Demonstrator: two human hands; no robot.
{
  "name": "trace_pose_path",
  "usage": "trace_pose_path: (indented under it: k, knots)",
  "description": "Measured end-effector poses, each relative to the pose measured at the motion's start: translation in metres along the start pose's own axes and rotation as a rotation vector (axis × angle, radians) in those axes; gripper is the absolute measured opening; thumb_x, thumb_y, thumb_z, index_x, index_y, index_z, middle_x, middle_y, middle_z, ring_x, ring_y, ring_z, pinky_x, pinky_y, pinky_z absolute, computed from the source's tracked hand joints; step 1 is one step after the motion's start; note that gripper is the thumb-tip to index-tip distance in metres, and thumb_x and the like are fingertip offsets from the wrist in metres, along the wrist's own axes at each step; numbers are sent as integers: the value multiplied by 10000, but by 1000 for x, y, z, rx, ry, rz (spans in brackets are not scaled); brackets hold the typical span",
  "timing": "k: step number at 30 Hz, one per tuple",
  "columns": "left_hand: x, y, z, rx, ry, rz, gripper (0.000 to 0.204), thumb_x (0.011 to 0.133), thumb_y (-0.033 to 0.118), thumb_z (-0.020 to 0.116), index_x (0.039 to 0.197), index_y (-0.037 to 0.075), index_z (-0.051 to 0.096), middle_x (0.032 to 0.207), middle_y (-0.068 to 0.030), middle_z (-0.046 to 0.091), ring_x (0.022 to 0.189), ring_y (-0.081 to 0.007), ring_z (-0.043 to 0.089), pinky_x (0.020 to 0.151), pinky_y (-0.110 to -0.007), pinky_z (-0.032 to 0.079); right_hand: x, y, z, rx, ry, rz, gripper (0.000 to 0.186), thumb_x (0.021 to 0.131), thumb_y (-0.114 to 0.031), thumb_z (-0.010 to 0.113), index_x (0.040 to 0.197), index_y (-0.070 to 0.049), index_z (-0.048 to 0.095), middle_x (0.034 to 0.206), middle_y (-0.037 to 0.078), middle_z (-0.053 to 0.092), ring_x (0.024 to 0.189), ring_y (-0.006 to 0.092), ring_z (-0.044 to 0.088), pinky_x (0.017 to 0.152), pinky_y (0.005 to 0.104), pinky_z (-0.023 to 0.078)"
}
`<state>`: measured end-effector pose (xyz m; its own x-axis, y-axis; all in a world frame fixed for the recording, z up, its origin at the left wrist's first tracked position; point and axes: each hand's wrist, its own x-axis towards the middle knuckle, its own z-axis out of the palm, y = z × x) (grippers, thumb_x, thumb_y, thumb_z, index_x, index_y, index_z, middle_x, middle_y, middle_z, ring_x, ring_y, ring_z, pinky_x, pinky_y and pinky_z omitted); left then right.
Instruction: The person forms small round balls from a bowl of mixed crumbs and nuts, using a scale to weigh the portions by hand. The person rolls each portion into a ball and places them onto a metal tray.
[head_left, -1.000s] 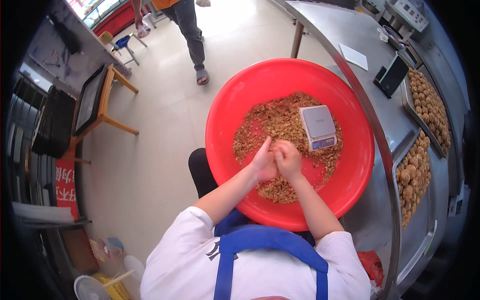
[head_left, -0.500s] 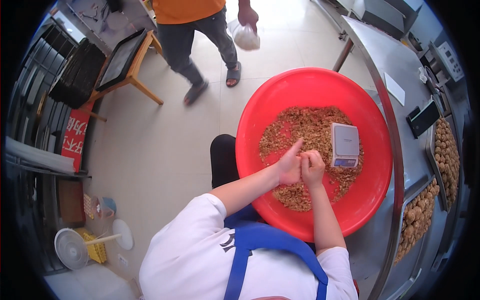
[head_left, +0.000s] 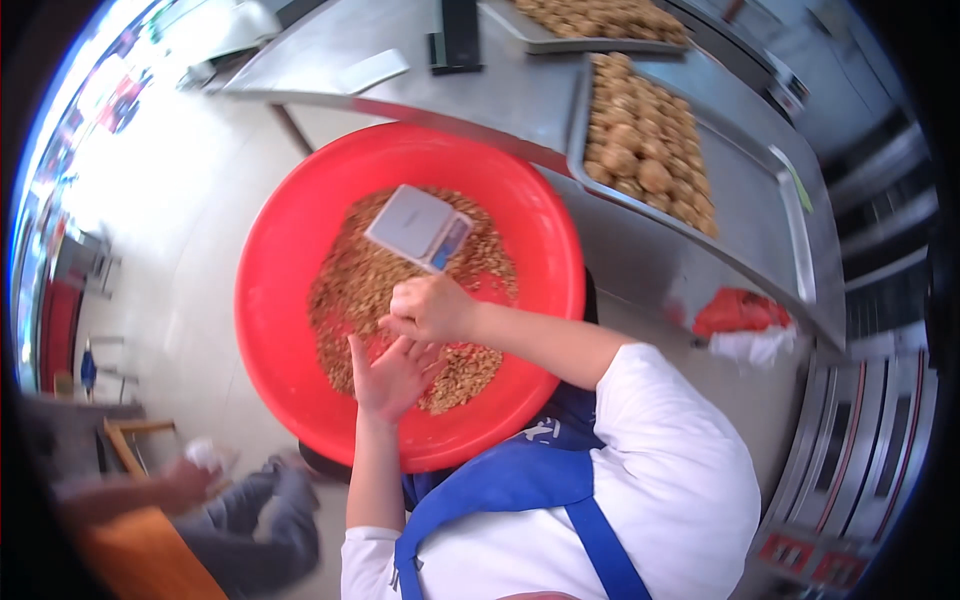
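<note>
A big red basin (head_left: 275, 295) sits in front of me, a layer of chopped brown crumbly mixture (head_left: 470, 370) across its bottom. A digital scale (head_left: 408, 222) stands on the mixture toward the back. My left hand (head_left: 392, 378) is palm up over the basin, thumb out and fingers apart, with nothing visible in it. Just above it, my right hand (head_left: 428, 307) has its fingers curled; whether they hold anything is hidden.
Beyond the basin, a steel table (head_left: 300, 60) carries trays of round dough pieces (head_left: 645, 145), a black stand (head_left: 455, 35) and a white board (head_left: 372, 70). A red bag (head_left: 730, 310) lies under it. Another person (head_left: 150, 550) holding a small bag walks at lower left.
My view has swung round toward the table. My hands, earlier cupped together, have parted slightly, the left one opening. The other person has come from the background to close on my left.
</note>
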<state>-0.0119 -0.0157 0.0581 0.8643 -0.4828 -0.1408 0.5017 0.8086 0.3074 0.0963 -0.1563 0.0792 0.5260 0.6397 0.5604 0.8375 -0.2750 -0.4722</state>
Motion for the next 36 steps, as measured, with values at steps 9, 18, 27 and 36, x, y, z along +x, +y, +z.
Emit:
trace_pose_path:
  k: [9, 18, 27, 36]
  knots:
    - [9, -8, -10, 212, 339, -49, 699, 951, 586, 260, 1403, 65, 370, 1412, -158, 424, 1271, -315, 430, 1057, -429, 309, 35, 131, -343, -182, 243, 830, 509, 908, -504, 531, 795, -23, 654, 719, 38, 608, 637, 97, 559, 565, 261, 442]
    - [9, 2, -39, 324, 616, 32, 607, 962, 537, 352, 1355, 80, 426, 1316, -109, 511, 1140, -239, 525, 957, -378, 410, 19, 270, -396, -146, 366, 1409, 806, 913, -670, 265, 1415, -47, 370, 1524, 160, 214, 1406, 339, 199, 1114, 494, 235]
    - [1, -1, -25, 308, 620, 100, 528, 972, 487, 371, 1324, 104, 462, 1266, -64, 546, 1076, -190, 543, 916, -345, 409, 91, 104, -258, 219, 104, 361, 300, 936, -257, 556, 1130, -31, 589, 1125, 113, 623, 1059, 211, 576, 936, 329, 442]
    - [19, -7, -29, 270, 606, 153, 400, 985, 392, 406, 1220, 91, 526, 1116, -48, 618, 954, -156, 586, 843, -311, 459, -161, 4, 118, -289, -1047, 1319, 802, 841, -684, 424, 1417, -132, 338, 1523, 191, 121, 1385, 364, 197, 1058, 557, 261]
